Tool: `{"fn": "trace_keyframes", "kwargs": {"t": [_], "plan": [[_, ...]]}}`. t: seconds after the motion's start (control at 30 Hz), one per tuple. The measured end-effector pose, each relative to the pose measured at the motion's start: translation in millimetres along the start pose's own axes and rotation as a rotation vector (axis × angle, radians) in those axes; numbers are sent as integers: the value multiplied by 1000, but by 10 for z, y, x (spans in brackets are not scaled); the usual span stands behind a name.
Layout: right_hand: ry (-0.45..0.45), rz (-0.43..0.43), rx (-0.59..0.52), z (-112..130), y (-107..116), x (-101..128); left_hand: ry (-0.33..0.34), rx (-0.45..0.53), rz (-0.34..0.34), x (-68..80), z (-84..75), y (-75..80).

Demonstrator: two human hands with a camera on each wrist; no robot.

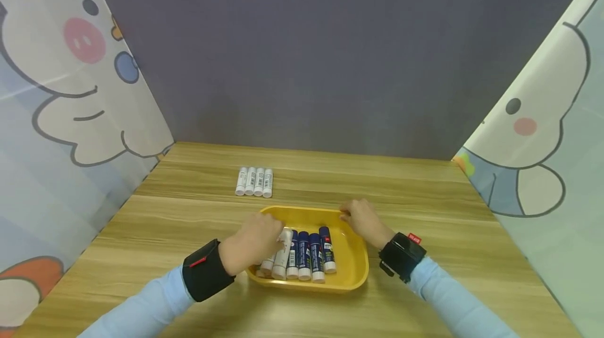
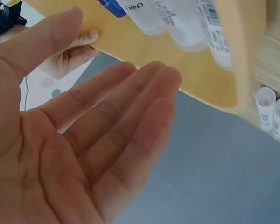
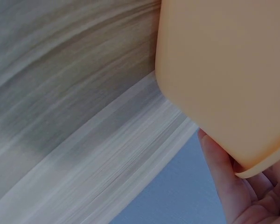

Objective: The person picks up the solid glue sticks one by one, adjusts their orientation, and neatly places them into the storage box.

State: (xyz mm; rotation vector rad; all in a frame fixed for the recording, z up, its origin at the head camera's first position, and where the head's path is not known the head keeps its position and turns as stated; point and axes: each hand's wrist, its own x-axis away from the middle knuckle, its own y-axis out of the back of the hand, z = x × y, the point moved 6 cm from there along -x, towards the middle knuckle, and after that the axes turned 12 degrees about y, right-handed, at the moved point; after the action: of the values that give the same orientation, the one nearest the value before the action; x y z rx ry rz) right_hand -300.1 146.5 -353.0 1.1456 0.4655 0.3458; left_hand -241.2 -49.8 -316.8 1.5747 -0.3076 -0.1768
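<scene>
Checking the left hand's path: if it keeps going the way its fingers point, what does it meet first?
Probably the glue sticks lying in the yellow tray; the left hand is open just above them, though depth is unclear.

A wooden table (image 1: 424, 296) with pale, streaked grain fills the lower part of the head view. Toward its far side, four white glue sticks (image 1: 255, 181) lie side by side in a neat row, touching one another, their barcoded labels facing up; two of them also show at the right edge of the left wrist view. Behind the table stands a plain grey-purple back wall (image 1: 330, 55). On the left hangs a cartoon curtain (image 1: 61, 91) with a pink-cheeked figure, and on the right another cartoon panel (image 1: 542, 160) with a white, blushing character.
</scene>
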Motion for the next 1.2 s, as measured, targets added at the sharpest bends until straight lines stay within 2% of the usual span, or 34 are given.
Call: {"fn": "trace_keyframes", "kwargs": {"t": [0.17, 0.4, 0.57, 0.83, 1.0, 1.2], "plan": [[-1, -5, 5, -12, 8, 1, 23, 53, -6, -40, 92, 57], [-12, -6, 7, -43, -13, 6, -10, 154, -115, -159, 298, 162], [-5, -19, 3, -41, -23, 14, 38, 229, -173, -293, 549, 175], [-22, -15, 1, -25, -38, 31, 106, 336, -314, -562, 1046, 58], [-22, -17, 6, -12, -35, 32, 158, 385, -320, -739, 1318, -19], [-19, -16, 6, -8, -29, 26, 226, 487, -246, -963, 1572, -134]]}}
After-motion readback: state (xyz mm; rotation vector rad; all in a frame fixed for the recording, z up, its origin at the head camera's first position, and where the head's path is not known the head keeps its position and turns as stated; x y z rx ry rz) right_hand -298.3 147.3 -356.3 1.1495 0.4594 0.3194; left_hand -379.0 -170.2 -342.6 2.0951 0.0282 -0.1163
